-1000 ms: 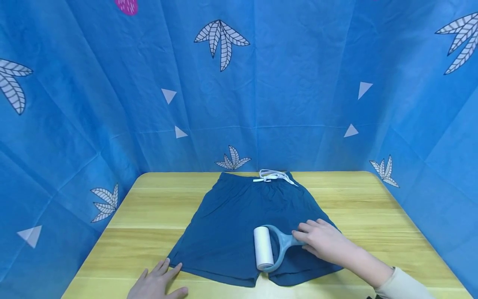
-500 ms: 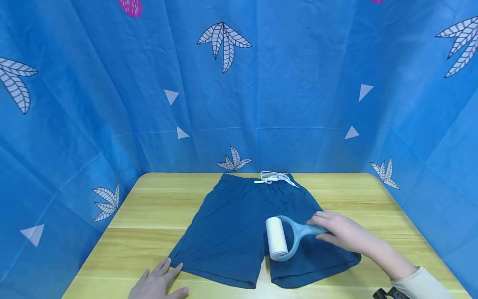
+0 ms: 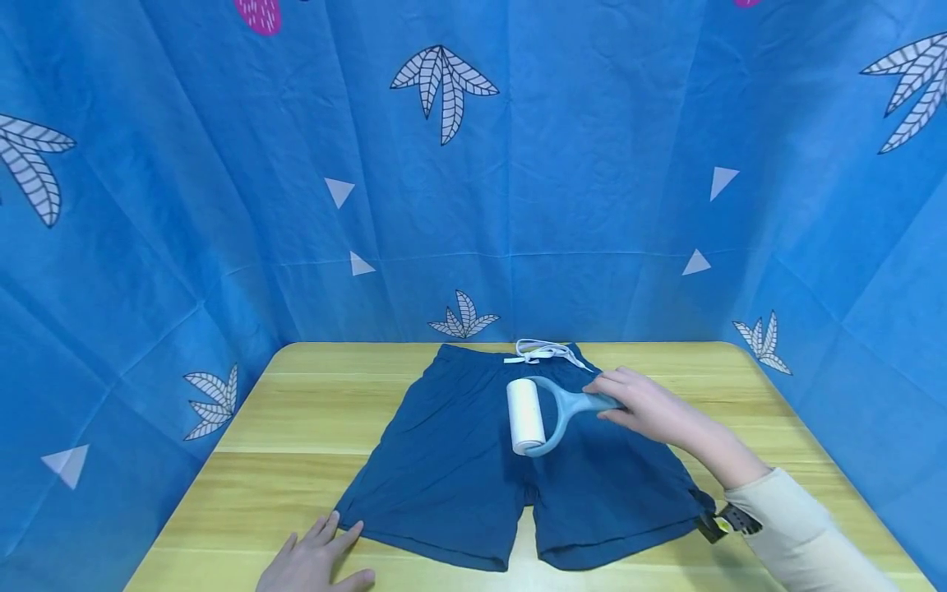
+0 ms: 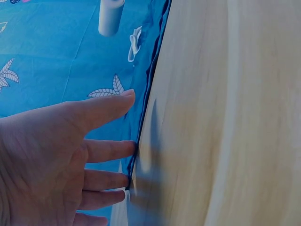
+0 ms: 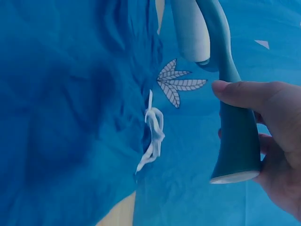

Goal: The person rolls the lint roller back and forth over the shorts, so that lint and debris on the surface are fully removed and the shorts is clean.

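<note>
Dark blue shorts (image 3: 444, 460) lie spread out, waistband away from me, with a white drawstring (image 3: 543, 352) tied at the waist. My right hand (image 3: 644, 403) grips the blue handle of a lint roller (image 3: 527, 418). Its white roll points left over the upper middle of the shorts and casts a shadow on them. In the right wrist view the lint roller (image 5: 230, 94) appears raised off the cloth, my thumb along the handle. My left hand (image 3: 314, 559) lies with fingers spread at the near left hem, fingertips touching it; the left wrist view shows the hand (image 4: 56, 155) holding nothing.
Beneath the shorts is a light wooden table (image 3: 311, 411) with rounded far corners. A blue curtain (image 3: 592, 164) with white leaf prints hangs behind it and along both sides. A dark strapped device (image 3: 728, 522) sits by my right sleeve, near the shorts' right hem.
My right hand first moved right with the lint roller, then away from me toward the waistband and slightly left. The shorts' right leg has spread farther right. My left hand stays put.
</note>
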Available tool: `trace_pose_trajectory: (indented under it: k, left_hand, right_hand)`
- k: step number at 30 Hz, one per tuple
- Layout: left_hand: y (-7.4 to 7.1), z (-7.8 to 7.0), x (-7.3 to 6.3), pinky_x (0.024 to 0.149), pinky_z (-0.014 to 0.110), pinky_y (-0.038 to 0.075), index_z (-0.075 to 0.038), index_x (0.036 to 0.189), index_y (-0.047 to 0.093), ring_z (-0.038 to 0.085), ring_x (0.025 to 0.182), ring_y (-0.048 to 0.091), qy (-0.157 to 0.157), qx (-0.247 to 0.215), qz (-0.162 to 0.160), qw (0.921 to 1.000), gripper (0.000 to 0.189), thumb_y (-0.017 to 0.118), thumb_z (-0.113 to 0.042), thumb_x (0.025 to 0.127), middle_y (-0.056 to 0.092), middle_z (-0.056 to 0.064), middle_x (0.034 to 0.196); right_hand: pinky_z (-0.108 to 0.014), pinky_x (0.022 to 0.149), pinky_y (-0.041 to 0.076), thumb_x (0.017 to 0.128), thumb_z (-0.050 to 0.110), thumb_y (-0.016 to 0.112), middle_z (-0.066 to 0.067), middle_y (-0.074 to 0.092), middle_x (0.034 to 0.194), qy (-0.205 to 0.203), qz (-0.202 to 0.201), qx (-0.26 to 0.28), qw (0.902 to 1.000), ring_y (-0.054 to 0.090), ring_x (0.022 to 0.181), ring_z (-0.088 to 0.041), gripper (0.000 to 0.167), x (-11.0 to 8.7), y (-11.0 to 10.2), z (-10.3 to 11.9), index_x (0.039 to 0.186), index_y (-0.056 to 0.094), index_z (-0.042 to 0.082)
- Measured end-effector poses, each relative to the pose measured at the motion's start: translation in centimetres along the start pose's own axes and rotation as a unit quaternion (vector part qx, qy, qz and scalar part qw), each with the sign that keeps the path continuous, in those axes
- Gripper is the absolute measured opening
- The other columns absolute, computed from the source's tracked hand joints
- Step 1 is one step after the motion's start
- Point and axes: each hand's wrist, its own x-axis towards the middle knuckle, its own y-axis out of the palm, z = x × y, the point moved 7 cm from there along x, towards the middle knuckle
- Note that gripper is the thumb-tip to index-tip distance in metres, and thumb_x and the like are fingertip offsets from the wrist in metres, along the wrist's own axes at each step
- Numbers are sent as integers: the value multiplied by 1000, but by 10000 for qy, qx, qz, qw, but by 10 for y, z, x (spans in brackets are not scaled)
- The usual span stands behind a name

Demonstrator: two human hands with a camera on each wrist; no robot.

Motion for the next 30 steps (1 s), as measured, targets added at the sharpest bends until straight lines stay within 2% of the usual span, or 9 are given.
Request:
trace_pose_trajectory:
  k: [7, 11, 17, 24, 30]
  left_hand:
    - [1, 0, 2, 107, 72, 28, -16, 139, 55, 45, 136, 42, -31, 8, 32, 10000, 86, 53, -77, 78, 49, 23, 145]
    - [3, 1, 3, 107, 73, 27, -16, 139, 55, 46, 136, 42, -54, 5, 76, 10000, 85, 53, -77, 79, 49, 23, 145]
    - [3, 1, 3, 106, 74, 27, -16, 138, 56, 46, 136, 42, -67, 5, 54, 10000, 85, 52, -77, 79, 50, 23, 144]
    - [3, 0, 2, 107, 74, 27, -15, 138, 56, 46, 137, 41, -56, -19, 3, 10000, 85, 52, -77, 79, 49, 23, 145]
    - [2, -1, 4, 106, 74, 27, -15, 137, 56, 46, 136, 41, -37, 35, 34, 10000, 85, 51, -77, 80, 50, 24, 143]
  right_hand:
    - [-32, 74, 51, 83, 13, 77, 2, 68, 103, 133, -76, -50, 9999, 57, 88, -13, 30, 39, 14, -3, 111, 67, 15]
    - [-36, 75, 51, 83, 13, 77, -3, 68, 109, 41, -185, -96, 9998, 58, 92, -19, 32, 64, 25, 0, 113, 67, 12]
    - [-36, 72, 49, 82, 13, 77, -5, 68, 107, -64, -254, -207, 9994, 56, 88, -21, 31, 96, 47, 4, 112, 67, 10]
    - [-37, 79, 52, 87, 15, 73, -4, 66, 104, 249, 166, -350, 9989, 58, 91, -21, 27, 121, 82, -1, 113, 67, 11]
    - [-37, 79, 53, 88, 15, 72, -4, 64, 100, 424, 597, -490, 9961, 57, 89, -19, 20, 128, 101, -2, 108, 66, 13]
